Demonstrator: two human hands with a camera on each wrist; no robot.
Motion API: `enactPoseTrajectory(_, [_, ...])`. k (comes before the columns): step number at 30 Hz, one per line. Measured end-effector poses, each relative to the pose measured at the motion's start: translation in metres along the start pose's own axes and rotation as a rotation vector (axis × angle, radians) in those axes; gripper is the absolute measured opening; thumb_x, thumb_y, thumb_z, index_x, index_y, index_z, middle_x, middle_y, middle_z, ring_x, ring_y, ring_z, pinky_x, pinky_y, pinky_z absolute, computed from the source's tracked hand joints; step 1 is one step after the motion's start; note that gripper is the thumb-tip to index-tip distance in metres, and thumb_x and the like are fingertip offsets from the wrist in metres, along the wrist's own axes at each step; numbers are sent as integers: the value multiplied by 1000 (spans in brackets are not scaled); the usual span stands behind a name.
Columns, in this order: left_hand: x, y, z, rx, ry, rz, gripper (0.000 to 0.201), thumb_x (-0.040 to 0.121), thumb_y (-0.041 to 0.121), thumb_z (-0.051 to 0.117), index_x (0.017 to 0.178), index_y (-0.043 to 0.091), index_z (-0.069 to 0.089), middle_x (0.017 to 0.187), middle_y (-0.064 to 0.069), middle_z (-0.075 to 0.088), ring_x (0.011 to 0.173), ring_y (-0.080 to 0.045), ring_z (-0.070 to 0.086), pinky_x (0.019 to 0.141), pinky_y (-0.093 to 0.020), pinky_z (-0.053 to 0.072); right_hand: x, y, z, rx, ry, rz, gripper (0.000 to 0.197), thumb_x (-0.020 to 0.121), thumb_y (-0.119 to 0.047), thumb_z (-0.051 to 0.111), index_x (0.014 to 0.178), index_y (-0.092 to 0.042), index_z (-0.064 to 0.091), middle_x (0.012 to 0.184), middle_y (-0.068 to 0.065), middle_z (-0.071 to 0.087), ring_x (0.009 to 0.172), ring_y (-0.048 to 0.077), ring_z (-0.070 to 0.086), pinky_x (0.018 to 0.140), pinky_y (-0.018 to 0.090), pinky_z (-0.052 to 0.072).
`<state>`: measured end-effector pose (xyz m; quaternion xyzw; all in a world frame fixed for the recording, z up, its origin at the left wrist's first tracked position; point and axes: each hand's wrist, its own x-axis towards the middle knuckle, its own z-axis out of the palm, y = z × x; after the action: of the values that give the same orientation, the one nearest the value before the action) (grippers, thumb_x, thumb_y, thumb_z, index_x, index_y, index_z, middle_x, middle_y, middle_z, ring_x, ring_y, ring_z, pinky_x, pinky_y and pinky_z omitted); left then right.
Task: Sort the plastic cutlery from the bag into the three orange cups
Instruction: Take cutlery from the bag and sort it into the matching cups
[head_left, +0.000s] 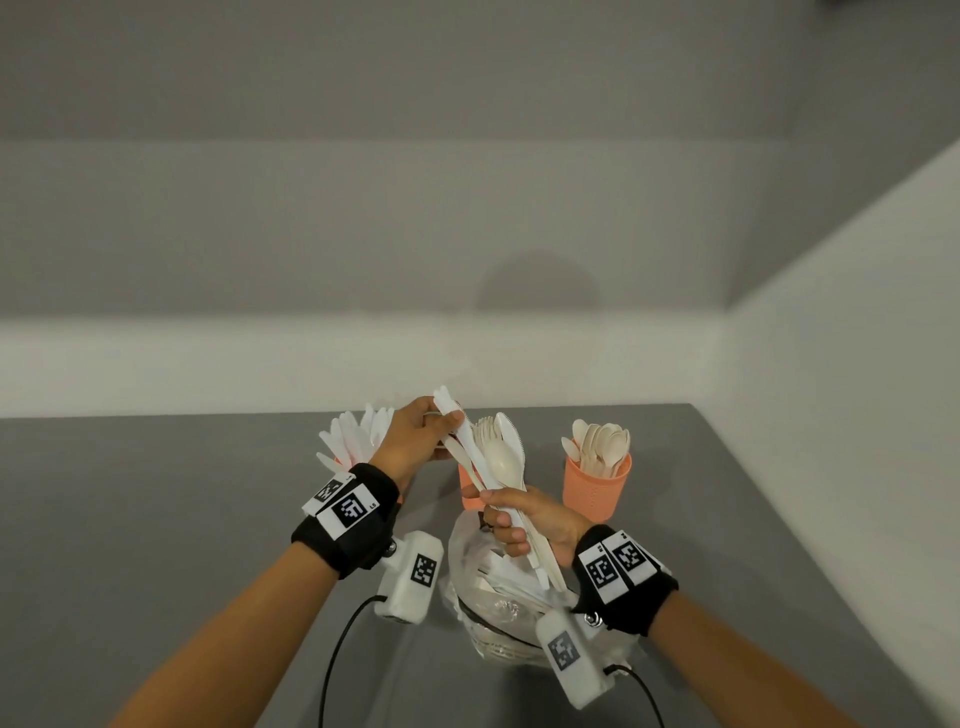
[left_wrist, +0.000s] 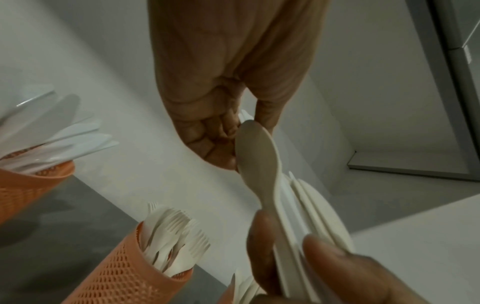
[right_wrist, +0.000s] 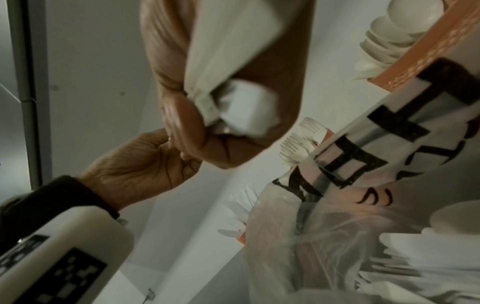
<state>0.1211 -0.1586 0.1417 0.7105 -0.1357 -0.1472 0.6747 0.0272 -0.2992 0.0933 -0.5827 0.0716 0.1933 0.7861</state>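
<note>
A mixed cutlery bundle (head_left: 501, 470) is gripped in the raised right hand (head_left: 530, 522), fingers curled round the handles. A white knife (head_left: 451, 415) is pinched at its top by the left hand (head_left: 415, 434).

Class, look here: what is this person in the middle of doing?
A person is sorting plastic cutlery. The right hand grips a mixed bundle above the bag, while the left hand pinches one piece out of it. Knives, forks and spoons already stand apart in three orange cups.

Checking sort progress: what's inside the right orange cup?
The right orange cup holds beige spoons, bowls up above its rim. Their handles and the cup's bottom are hidden by its wall.
</note>
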Motion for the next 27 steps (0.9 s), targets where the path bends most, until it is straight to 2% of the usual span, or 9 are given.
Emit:
enactPoseTrajectory(6, [8, 2, -2, 17, 43, 35, 14, 93, 10, 51, 106, 5, 47, 101, -21, 61, 75, -21, 62, 62, -23, 56, 2, -5, -1, 55, -56, 24, 18, 96, -22, 44, 108, -16, 56, 48, -8, 40, 32, 2, 32, 33, 12, 27])
enactPoseTrajectory(8, [10, 5, -4, 0, 63, 66, 14, 94, 10, 50, 106, 5, 45, 100, -23, 62, 71, -20, 64, 61, -24, 55, 2, -7, -1, 62, -64, 33, 17, 96, -21, 43, 107, -16, 55, 47, -8, 39, 31, 2, 31, 32, 11, 26])
enactPoseTrajectory(11, [14, 15, -12, -66, 106, 104, 9, 97, 8, 44, 105, 5, 42, 92, -20, 65, 57, -10, 67, 52, -19, 54, 4, -6, -2, 33, -56, 44, 16, 96, -21, 43, 105, -15, 55, 46, -9, 38, 30, 2, 30, 32, 12, 25])
enactPoseTrajectory(14, [21, 33, -28, -87, 200, 178, 9, 98, 8, 41, 106, 6, 39, 89, -16, 64, 63, -12, 66, 50, -16, 53, 5, -5, -3, -22, -32, 41, 13, 97, -22, 44, 98, -16, 55, 45, -9, 37, 30, 1, 30, 32, 12, 25])
enactPoseTrajectory(17, [29, 49, -55, -94, 407, 346, 8, 98, 8, 40, 104, 8, 35, 85, -14, 64, 62, -9, 66, 51, -17, 53, 5, -6, -2, -41, 44, 34, 14, 96, -22, 47, 84, -17, 52, 42, -10, 35, 30, 1, 28, 32, 13, 23])
enactPoseTrajectory(19, [34, 53, -74, 15, 573, 445, 8, 97, 9, 41, 103, 10, 36, 92, -19, 65, 70, -18, 65, 57, -23, 57, 6, -6, -3, -12, 107, 27, 22, 95, -23, 48, 74, -17, 47, 40, -9, 33, 30, 2, 28, 32, 14, 24])
enactPoseTrajectory(21, [37, 49, -88, 177, 650, 524, 13, 96, 11, 43, 109, 10, 39, 93, -14, 66, 76, -23, 63, 68, -38, 58, 9, -7, -3, 29, 154, 22, 25, 95, -27, 48, 73, -17, 45, 39, -8, 33, 30, 4, 31, 33, 15, 29])
enactPoseTrajectory(23, [39, 36, -96, 364, 629, 577, 28, 95, 12, 44, 123, 10, 39, 90, -10, 66, 74, -24, 63, 72, -43, 56, 13, -8, -2, 41, 187, 18, 26, 94, -32, 50, 73, -17, 46, 39, -7, 36, 32, 5, 36, 36, 17, 35])
enactPoseTrajectory(27, [45, -8, -101, 699, 537, 537, 44, 96, 17, 45, 138, 17, 33, 89, -18, 67, 72, -33, 63, 69, -39, 51, 18, -8, 3, 26, 205, -12, 31, 92, -34, 54, 68, -14, 50, 47, -2, 47, 42, 11, 51, 44, 22, 49])
